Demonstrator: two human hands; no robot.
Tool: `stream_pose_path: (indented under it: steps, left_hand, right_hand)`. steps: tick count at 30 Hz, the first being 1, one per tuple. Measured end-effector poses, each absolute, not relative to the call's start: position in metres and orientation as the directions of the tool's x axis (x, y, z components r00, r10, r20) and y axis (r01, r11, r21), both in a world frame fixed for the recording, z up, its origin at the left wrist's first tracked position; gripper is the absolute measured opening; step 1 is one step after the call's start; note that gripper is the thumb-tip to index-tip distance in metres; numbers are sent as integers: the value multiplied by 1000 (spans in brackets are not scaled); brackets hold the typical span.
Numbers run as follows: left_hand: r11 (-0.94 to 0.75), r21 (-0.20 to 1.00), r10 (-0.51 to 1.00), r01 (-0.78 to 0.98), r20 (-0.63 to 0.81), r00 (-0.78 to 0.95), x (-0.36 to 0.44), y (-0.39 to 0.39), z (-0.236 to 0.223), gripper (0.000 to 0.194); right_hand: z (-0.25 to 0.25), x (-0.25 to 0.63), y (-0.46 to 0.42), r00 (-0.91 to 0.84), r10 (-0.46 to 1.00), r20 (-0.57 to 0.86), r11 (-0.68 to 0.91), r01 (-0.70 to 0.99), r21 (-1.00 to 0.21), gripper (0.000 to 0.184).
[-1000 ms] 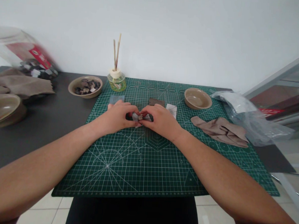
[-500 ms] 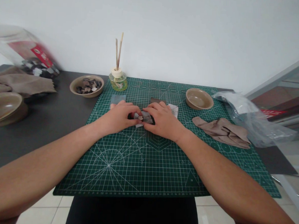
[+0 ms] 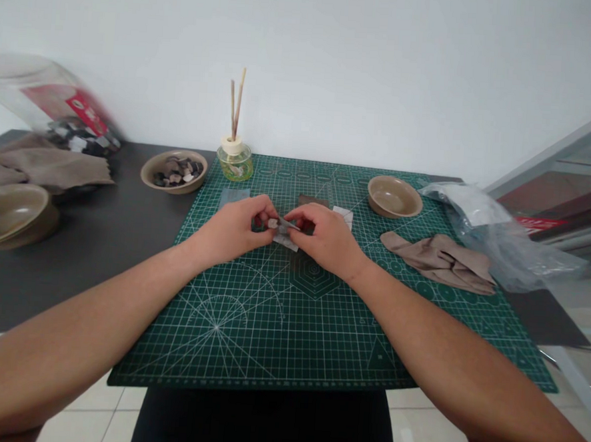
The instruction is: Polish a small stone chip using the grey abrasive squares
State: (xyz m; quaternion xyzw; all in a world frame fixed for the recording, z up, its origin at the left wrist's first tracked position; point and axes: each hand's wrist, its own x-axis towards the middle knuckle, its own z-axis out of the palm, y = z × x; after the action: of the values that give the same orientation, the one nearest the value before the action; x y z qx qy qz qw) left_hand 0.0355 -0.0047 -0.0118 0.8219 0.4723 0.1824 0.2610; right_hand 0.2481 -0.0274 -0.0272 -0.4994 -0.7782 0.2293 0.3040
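A small pale chip is pinched in the fingers of the left hand above the green mat, close beside a grey sheet pinched by the right hand, seemingly to steady both. The mat probably shields the counter; a bowl of chips and another bowl stand beyond, likely within reach.

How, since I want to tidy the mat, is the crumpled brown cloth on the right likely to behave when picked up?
Probably floppy: the brown cloth lies in loose, soft folds. It looks thin, so it is likely light for its size. It seems unlikely to roll, since it lies spread out and wrinkled on the green mat.
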Motion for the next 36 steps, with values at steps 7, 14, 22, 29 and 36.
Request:
stream_pose_path:
  steps: [7,14,22,29,36]
  left_hand:
    - [-386,717,892,581,130,432,35,-9,-12,16]
    - [-239,925,922,297,120,368,40,-7,-18,24]
    - [-133,981,947,139,84,311,42,-5,-19,27]
    - [-48,991,954,-127,83,287,45,-5,-21,32]
    - [66,967,958,-246,8,286,47,-8,-17,36]
  right_hand:
    - [-26,247,-32,-197,899,392,429,583,-690,15]
    - [-22,245,-39,-354,840,410,540,613,-577,32]
    - [-28,245,-34,-547,718,432,696,552,-458,50]
    - [-30,245,-33,-562,637,528,761,568,-314,53]
    - [-31,246,-32,-529,640,558,741,619,-262,50]
